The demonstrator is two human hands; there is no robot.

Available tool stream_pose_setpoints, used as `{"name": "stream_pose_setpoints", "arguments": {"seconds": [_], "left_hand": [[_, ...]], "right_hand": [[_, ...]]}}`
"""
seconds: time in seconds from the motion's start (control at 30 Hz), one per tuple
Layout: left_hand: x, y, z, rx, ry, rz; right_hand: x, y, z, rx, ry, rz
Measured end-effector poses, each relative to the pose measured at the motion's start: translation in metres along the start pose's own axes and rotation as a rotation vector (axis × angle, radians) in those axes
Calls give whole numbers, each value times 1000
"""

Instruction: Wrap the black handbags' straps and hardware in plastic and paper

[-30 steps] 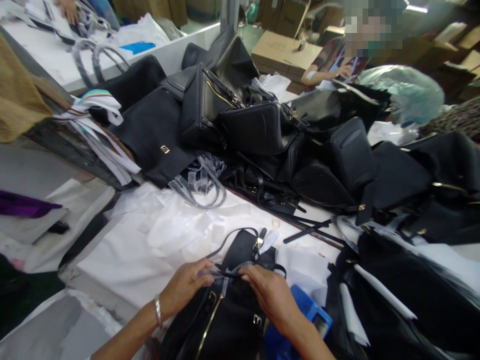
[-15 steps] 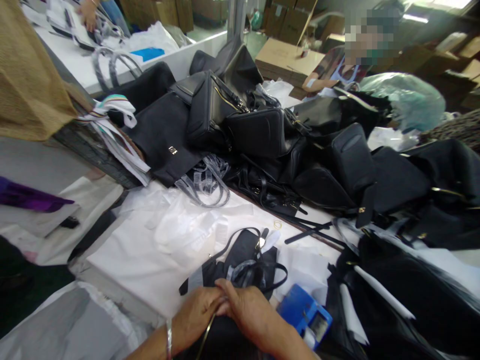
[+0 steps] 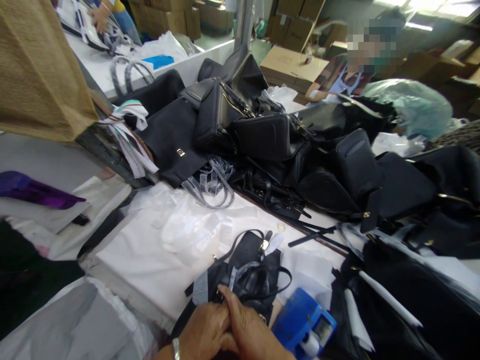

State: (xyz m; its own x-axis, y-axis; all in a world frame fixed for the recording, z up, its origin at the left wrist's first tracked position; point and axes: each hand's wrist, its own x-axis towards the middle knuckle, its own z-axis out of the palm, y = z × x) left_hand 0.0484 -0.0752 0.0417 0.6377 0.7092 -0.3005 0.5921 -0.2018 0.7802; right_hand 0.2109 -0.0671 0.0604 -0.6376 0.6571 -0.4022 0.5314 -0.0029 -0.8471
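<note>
Left hand (image 3: 206, 327) and right hand (image 3: 249, 325): pressed together over the near part of a black bag; whether anything is gripped between them, cannot tell. Black bag (image 3: 240, 252), thin straps: lying on white table (image 3: 127, 262). Blue plastic device (image 3: 298, 315): beside right hand. Beyond: translucent plastic wrapping (image 3: 187, 230); heaped black bags (image 3: 262, 137), gold-tone hardware. Farthest: seated co-worker (image 3: 335, 80); cardboard stack (image 3: 283, 62).

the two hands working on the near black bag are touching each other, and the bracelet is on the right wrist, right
The wrist is wrong: in the head view, the bracelet is on the left wrist. The left hand and right hand do touch, at the near black bag.
</note>
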Motion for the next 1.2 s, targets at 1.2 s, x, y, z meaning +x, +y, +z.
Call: {"name": "stream_pose_setpoints", "arguments": {"seconds": [1.2], "left_hand": [[-59, -101, -24, 452, 182, -159]], "right_hand": [[107, -17, 18, -313, 30, -80]]}}
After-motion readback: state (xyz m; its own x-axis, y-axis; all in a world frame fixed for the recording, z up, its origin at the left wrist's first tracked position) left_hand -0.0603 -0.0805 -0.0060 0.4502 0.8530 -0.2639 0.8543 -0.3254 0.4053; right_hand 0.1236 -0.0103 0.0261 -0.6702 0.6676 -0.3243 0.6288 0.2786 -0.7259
